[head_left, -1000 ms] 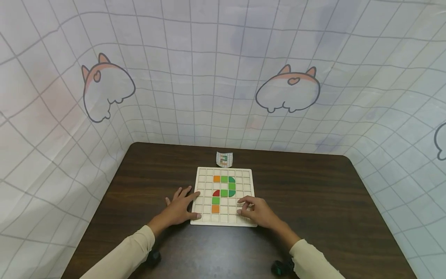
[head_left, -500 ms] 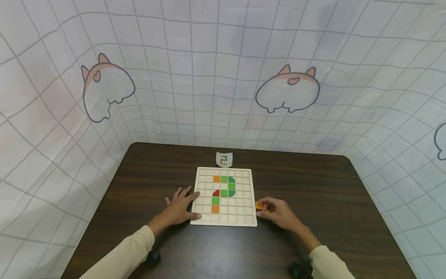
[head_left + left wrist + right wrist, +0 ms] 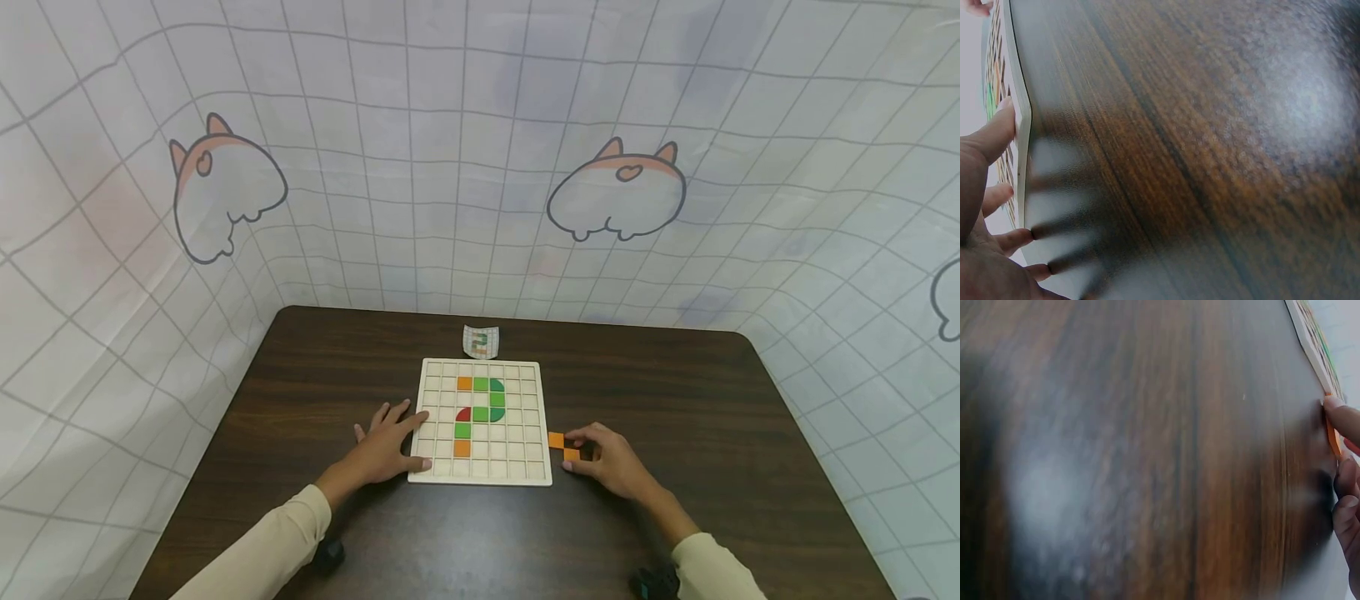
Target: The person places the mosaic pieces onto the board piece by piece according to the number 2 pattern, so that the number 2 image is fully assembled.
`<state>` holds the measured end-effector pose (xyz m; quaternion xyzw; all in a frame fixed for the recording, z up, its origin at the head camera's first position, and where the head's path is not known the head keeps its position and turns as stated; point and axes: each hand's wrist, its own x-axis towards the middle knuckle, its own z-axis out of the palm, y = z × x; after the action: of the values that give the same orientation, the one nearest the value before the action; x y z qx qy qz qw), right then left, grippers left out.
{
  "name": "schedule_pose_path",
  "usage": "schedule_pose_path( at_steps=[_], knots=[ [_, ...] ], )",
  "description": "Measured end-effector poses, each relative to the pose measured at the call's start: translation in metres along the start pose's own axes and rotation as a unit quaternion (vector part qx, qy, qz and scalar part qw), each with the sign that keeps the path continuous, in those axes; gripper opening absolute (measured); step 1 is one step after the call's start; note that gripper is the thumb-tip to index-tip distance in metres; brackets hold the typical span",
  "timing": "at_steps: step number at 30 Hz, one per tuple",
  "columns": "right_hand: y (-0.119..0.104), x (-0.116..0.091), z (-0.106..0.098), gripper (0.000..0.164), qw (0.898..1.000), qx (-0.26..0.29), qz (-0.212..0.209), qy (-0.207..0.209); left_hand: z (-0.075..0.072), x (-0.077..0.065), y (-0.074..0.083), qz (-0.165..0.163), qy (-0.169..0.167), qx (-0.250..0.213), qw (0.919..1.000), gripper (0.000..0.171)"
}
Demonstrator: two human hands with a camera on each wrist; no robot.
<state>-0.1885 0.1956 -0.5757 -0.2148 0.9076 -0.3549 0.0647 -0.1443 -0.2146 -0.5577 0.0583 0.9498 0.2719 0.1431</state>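
Note:
A cream grid board [image 3: 525,467] lies on the table, bearing orange, green and red tiles set in its cells. My left hand [image 3: 381,450] rests on the board's left edge with its fingers spread; in the left wrist view its thumb [image 3: 1000,128] lies on the rim. To the right of the board, my right hand [image 3: 613,462] pinches an orange square tile [image 3: 572,455] between thumb and fingers, low on the table. A second orange square tile [image 3: 556,440] lies beside it against the board's right edge. The right wrist view shows the pinched tile [image 3: 1333,439] edge-on.
Behind the board lies a small paper card [image 3: 481,342] printed with a coloured pattern on a grid. The dark wooden table [image 3: 675,392] reaches back to a white checked cloth [image 3: 465,208] hanging around it.
My right hand has moved off the board's right side to the orange tiles beside it, and the tiles now show more fully. The left hand stays in place.

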Motion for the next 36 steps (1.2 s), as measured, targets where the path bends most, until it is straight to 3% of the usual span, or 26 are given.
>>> schedule_pose_path(
  at_steps=[8,28,36],
  knots=[
    [0.0024,-0.0037,-0.0062,0.050,1.000,-0.009,0.006,-0.021,0.0005,0.0001,-0.0016,0.004,0.003,-0.002,1.0000,0.083],
    [0.0071,-0.0032,-0.0017,0.027,0.999,-0.025,-0.024,0.016,0.0006,0.0017,-0.0014,0.001,0.006,-0.002,1.0000,0.083],
    [0.0036,-0.0030,-0.0031,0.027,1.000,-0.007,0.021,0.008,0.0013,0.0015,-0.0018,-0.003,0.003,0.003,1.0000,0.083]
  ],
)
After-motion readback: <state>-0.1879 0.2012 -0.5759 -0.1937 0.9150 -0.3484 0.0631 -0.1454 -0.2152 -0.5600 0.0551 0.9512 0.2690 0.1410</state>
